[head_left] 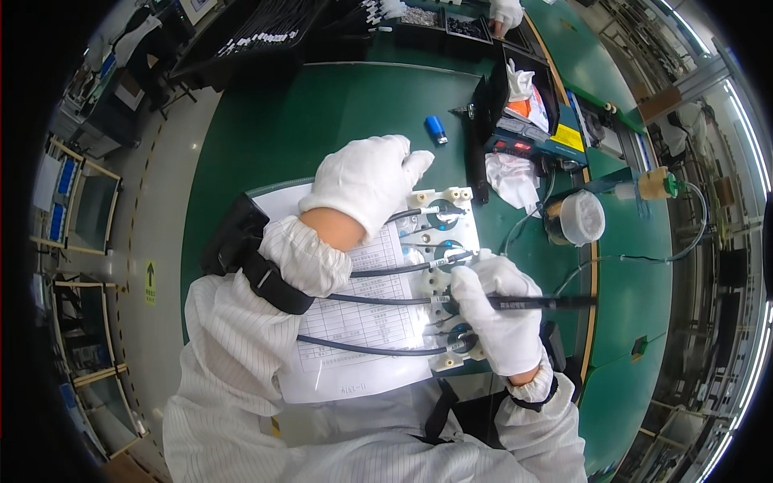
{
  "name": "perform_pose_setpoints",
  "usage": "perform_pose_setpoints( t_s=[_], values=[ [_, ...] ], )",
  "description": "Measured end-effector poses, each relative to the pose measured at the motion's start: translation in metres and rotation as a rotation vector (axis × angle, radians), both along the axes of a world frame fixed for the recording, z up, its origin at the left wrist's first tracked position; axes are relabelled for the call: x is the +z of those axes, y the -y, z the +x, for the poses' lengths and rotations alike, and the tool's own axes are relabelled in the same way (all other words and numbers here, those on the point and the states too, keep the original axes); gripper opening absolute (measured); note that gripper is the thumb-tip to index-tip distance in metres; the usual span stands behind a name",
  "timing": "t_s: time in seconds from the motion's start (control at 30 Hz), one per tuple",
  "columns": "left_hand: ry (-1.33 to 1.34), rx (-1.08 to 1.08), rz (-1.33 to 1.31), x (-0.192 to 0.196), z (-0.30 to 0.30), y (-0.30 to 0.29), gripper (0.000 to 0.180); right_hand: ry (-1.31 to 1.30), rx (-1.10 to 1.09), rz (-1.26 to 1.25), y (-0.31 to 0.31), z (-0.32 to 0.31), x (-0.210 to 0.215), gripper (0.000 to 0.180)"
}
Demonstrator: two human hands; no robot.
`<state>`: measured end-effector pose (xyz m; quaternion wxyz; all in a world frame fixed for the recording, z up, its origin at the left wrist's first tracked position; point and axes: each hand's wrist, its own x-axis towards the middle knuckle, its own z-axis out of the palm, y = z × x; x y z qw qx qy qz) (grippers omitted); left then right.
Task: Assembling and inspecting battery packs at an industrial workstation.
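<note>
While the right hand [501, 322] was clenched around a black pen-like tool [539, 303], we noted that the tool's long axis ran nearly level, its tail pointing out to the person's right and its working end hidden under the glove, toward the white fixture plate [439, 205]. The plate lay directly under and just left of that hand, its long axis running away from the body. The left hand [366, 181] rested palm-down on the plate's far left corner, fingers loosely curled, gripping nothing that we could see. Four black cables [378, 302] ran leftward from the plate across a printed sheet [354, 322]. The right hand was the nearer to the plate's near sockets. All sat on the green desk [322, 113].
</note>
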<state>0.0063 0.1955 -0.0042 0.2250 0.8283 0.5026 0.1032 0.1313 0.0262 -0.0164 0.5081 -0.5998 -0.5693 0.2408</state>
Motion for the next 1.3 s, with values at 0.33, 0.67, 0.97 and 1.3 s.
perform_pose_setpoints(
  t_s=[0.33, 0.67, 0.97, 1.3],
  values=[
    [-0.087, -0.019, -0.061, 0.009, 0.001, -0.001, 0.044, -0.228, -0.096, -0.199, 0.043, -0.003, 0.012, 0.025],
    [-0.095, 0.004, -0.110, 0.008, 0.003, -0.001, 0.047, -0.237, -0.046, -0.178, 0.051, 0.003, 0.004, 0.025],
    [-0.053, -0.021, -0.038, 0.003, 0.003, -0.002, 0.046, -0.643, -0.373, -0.223, 0.060, 0.013, -0.003, 0.022],
    [-0.005, 0.013, -0.021, -0.003, 0.004, -0.003, 0.048, -0.668, -0.338, -0.233, 0.063, 0.014, -0.014, 0.021]
  ],
)
